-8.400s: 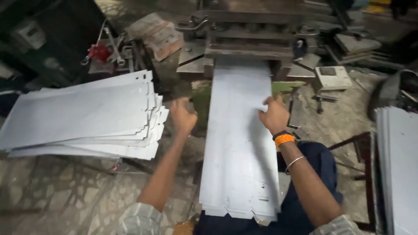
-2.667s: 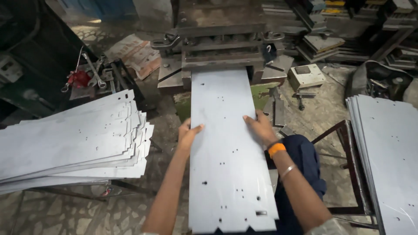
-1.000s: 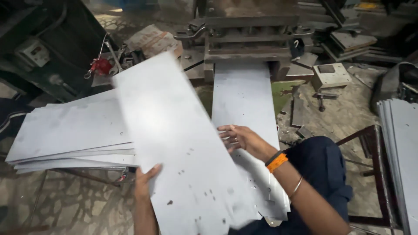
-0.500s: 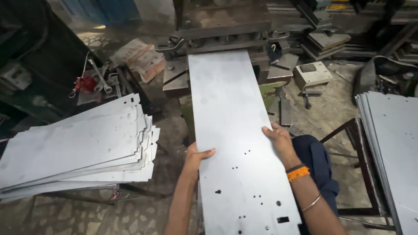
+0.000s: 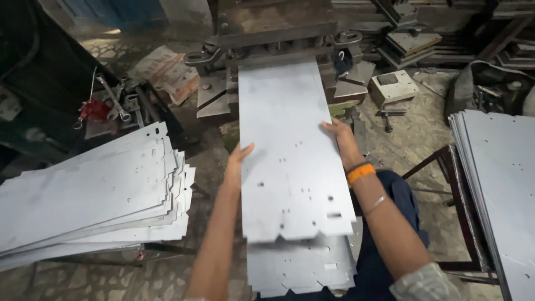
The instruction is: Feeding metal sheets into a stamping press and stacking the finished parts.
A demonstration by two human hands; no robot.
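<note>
We look down at a long metal sheet [image 5: 290, 150] running from our lap toward the press [image 5: 273, 28] at twelve o'clock. Our left hand [image 5: 237, 161] presses its nine o'clock edge, our right hand [image 5: 337, 134] its three o'clock edge, both grips flat and open against it. More punched sheets [image 5: 301, 267] lie beneath. A stack of sheets [image 5: 89, 195] sits at nine o'clock.

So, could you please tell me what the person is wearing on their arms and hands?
Both hands are bare, with no gloves. The right hand has an orange band at the wrist and a thin silver bangle further up the forearm; a pale patterned sleeve shows near the elbow. The left hand and forearm carry nothing.
</note>
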